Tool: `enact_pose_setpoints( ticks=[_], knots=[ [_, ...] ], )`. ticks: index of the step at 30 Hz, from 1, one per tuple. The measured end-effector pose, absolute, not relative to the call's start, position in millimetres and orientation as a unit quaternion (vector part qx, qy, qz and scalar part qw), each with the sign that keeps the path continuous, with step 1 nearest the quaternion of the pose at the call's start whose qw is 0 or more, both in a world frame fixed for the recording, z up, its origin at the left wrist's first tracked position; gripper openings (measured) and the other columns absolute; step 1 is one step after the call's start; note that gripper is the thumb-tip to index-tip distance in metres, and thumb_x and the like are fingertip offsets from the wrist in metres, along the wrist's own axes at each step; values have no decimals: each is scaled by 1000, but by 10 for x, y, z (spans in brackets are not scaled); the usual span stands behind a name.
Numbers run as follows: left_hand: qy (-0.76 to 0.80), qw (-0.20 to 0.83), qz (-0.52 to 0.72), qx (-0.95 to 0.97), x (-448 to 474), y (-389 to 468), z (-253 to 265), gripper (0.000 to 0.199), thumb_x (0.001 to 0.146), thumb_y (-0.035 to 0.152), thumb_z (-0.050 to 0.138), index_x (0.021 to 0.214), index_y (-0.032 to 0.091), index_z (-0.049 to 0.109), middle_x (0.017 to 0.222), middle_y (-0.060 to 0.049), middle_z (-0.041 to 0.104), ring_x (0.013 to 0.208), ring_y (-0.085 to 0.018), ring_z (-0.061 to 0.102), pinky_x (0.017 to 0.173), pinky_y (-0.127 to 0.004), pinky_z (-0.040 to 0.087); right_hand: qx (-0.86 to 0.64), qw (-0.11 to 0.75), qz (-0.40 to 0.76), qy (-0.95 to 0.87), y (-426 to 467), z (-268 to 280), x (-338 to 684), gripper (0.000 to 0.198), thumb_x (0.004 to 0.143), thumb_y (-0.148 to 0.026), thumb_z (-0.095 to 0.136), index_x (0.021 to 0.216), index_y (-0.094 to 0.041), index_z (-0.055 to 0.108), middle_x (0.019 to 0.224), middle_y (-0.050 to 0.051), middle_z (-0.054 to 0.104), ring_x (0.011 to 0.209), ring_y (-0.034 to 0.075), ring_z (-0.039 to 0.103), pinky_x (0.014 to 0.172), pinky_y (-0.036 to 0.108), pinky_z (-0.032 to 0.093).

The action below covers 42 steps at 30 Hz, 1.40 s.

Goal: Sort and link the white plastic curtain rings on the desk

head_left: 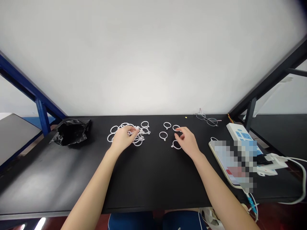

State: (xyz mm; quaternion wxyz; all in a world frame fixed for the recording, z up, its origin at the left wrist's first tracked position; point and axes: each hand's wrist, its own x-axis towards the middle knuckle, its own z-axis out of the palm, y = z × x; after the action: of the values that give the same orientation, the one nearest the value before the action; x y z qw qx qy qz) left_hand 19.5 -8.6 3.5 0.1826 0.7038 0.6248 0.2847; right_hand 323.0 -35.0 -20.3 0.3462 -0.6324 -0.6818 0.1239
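A heap of white plastic rings [137,143], each with a small knob, lies left of centre on the black table. My left hand [123,136] is over the heap, thumb and forefinger pinched at a ring among the others; the exact grip is partly hidden. To the right, several white rings lie singly, including one at the back [167,125] and one in front of it [163,136]. My right hand [188,140] is beside two more, its thumb and forefinger apart. Its fingertips are at the far ring [176,127], and the near ring [177,145] is partly under the hand.
A crumpled black plastic bag [72,132] stands open at the left. Wire-framed glasses [206,119] lie at the back right. A phone [225,164] with a cable and a white power strip [242,132] occupy the right side. A white wall [153,64] rises behind.
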Motion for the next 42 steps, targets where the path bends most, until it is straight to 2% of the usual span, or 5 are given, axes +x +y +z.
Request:
enact_pose_setpoints(
  ticks=[10, 14, 19, 30, 42],
  knots=[
    [611, 38, 315, 725, 561, -246, 100, 29, 92, 40, 46, 103, 18, 62, 101, -6, 64, 68, -15, 60, 62, -28, 45, -666, 304, 124, -669, -256, -279, 3334, 12, 78, -26, 57, 80, -19, 66, 89, 5, 64, 63, 15, 57, 65, 31, 45],
    [420, 54, 178, 888, 1025, -283, 31, 30, 90, 22, 51, 120, 19, 53, 121, -9, 56, 106, -21, 57, 74, -28, 50, -656, 299, 150, -676, -283, -217, 3330, 18, 81, -32, 57, 70, -20, 62, 80, 5, 64, 66, 17, 57, 62, 30, 41],
    [443, 63, 97, 889, 1289, -179, -56, 20, 95, 23, 40, 101, 15, 57, 108, -10, 56, 82, -19, 63, 66, -29, 50, -586, 369, 333, -641, -358, -31, 3306, 26, 83, -43, 56, 76, -19, 59, 67, 3, 66, 58, 16, 59, 58, 27, 42],
    [435, 583, 388, 566, 1074, -295, -125, 33, 89, 49, 48, 83, 17, 50, 83, -6, 61, 77, -16, 63, 49, -21, 47, -541, 193, 342, -743, -549, 125, 3293, 12, 70, -29, 69, 66, -18, 64, 73, 2, 62, 65, 15, 56, 59, 26, 43],
    [388, 667, 380, 510, 1128, -432, -27, 36, 81, 45, 64, 99, 14, 66, 98, -11, 68, 74, -16, 67, 49, -19, 48, -484, 460, 448, -594, -557, 20, 2829, 28, 79, -46, 65, 79, -18, 71, 81, 4, 65, 66, 14, 54, 54, 25, 42]
  ],
)
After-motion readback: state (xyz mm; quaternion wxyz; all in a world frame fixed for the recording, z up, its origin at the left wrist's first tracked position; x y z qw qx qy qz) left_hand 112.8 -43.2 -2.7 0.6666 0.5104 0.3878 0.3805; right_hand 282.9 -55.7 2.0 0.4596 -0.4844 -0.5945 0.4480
